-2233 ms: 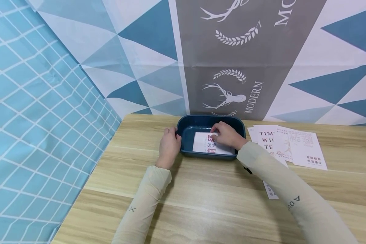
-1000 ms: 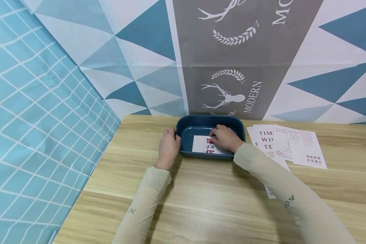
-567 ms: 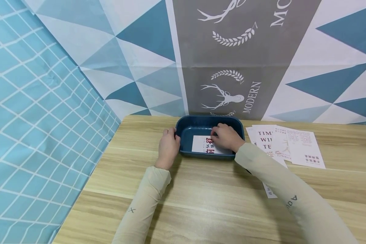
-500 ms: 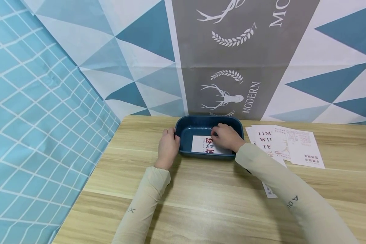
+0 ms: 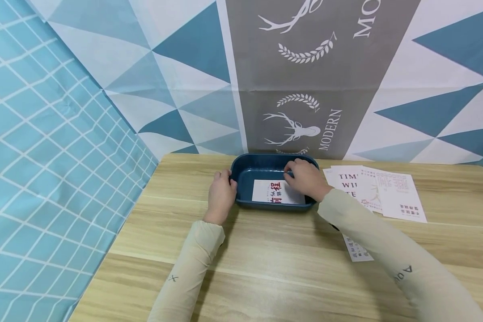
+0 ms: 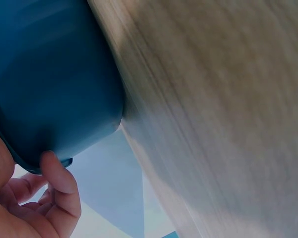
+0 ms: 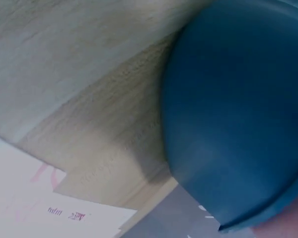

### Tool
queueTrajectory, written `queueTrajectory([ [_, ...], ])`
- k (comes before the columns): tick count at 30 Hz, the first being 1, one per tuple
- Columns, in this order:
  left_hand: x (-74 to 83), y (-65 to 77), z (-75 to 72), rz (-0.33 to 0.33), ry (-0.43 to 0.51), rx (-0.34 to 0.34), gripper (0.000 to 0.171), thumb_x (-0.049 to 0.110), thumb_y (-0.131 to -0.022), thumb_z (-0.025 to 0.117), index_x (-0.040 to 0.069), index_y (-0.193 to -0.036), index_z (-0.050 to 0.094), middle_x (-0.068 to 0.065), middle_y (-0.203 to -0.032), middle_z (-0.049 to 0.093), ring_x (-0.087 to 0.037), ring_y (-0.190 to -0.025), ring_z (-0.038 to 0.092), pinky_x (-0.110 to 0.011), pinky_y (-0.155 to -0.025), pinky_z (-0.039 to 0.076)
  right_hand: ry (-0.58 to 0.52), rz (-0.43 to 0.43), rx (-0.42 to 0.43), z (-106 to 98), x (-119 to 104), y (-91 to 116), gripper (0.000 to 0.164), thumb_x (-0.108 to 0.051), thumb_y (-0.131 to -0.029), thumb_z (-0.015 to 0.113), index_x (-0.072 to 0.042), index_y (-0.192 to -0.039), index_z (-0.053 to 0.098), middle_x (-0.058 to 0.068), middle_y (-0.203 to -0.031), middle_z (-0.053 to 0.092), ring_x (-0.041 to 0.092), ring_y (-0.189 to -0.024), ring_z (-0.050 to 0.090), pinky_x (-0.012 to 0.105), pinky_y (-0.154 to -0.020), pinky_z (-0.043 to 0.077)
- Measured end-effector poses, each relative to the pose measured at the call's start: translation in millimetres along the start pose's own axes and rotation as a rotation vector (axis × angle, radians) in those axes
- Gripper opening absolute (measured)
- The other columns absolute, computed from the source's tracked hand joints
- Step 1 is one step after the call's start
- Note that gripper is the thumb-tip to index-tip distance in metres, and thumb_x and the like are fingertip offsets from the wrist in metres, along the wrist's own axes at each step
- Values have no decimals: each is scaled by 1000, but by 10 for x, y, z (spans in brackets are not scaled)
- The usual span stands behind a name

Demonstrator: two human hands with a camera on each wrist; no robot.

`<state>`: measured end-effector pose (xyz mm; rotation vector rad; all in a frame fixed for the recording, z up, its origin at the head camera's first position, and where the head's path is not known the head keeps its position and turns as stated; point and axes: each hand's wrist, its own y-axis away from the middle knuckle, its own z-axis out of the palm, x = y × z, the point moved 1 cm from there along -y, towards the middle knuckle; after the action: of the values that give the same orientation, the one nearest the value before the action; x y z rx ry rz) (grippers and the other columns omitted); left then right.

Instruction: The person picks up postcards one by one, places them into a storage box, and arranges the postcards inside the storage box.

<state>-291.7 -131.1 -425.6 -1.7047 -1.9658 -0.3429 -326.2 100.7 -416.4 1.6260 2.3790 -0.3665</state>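
A dark blue rectangular bin point(image 5: 247, 175) stands on the table against the wall. Inside it, a white card point(image 5: 262, 190) with red and dark characters lies towards the near side. My left hand point(image 5: 221, 197) grips the bin's left rim; the left wrist view shows the thumb point(image 6: 59, 178) against the blue outer wall. Above the card's right part is my right hand point(image 5: 307, 179), fingers loosely bent, with nothing seen between them. It covers part of the bin's right end. In the right wrist view the bin's outer wall point(image 7: 238, 114) hides most of that hand.
Right of the bin, several printed cards point(image 5: 404, 197) overlap on the wooden table point(image 5: 273, 259). Another card point(image 5: 356, 250) lies partly under the right sleeve. A patterned wall covering point(image 5: 298, 80) rises behind, and blue checked cloth point(image 5: 64, 179) borders the left.
My right hand has come off the card in the bin and shifted slightly right, uncovering more of the print. The card stays in the bin. My left hand keeps its grip on the rim.
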Motion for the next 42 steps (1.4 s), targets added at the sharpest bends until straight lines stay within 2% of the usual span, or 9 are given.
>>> queueTrajectory([
  [5, 2, -1, 7, 6, 0, 4, 28, 13, -93, 52, 3, -119, 55, -14, -107, 55, -26, -84, 57, -37, -85, 53, -36, -13, 29, -72, 48, 54, 31, -26, -91, 54, -4, -111, 62, 13, -104, 62, 26, -91, 58, 43, -81, 49],
  [12, -3, 1, 8, 4, 10, 3, 28, 12, -92, 52, 3, -119, 56, -14, -107, 55, -27, -85, 57, -38, -85, 53, -62, -14, 61, -156, 118, 124, 30, -24, -90, 55, -4, -111, 62, 13, -98, 60, 24, -79, 54, 38, -71, 46],
  [17, -11, 3, 5, 3, 19, 2, 28, 12, -93, 52, 3, -119, 55, -14, -108, 55, -27, -86, 56, -38, -87, 53, -71, 5, 74, -212, 168, 176, 29, -24, -91, 55, -4, -111, 62, 11, -91, 57, 23, -77, 50, 35, -67, 43],
  [31, -5, 2, 10, 0, 17, -5, 29, 12, -93, 51, 3, -120, 55, -15, -109, 55, -27, -85, 57, -38, -87, 53, -82, 52, 96, -297, 312, 367, 31, -26, -90, 55, -4, -111, 62, 13, -95, 57, 26, -81, 52, 38, -69, 46],
  [37, -19, -7, 12, 11, 6, 8, 29, 12, -92, 52, 3, -119, 55, -15, -107, 55, -28, -84, 58, -39, -86, 53, -98, 78, 99, -347, 332, 436, 31, -27, -91, 53, -4, -110, 62, 14, -98, 56, 26, -83, 52, 38, -70, 47],
  [42, -29, -3, 19, 55, -8, 35, 27, 10, -91, 52, 2, -116, 57, -17, -105, 57, -30, -81, 60, -41, -79, 54, -122, 108, 91, -356, 379, 497, 31, -27, -92, 51, -4, -110, 62, 16, -102, 56, 27, -86, 51, 40, -73, 46],
])
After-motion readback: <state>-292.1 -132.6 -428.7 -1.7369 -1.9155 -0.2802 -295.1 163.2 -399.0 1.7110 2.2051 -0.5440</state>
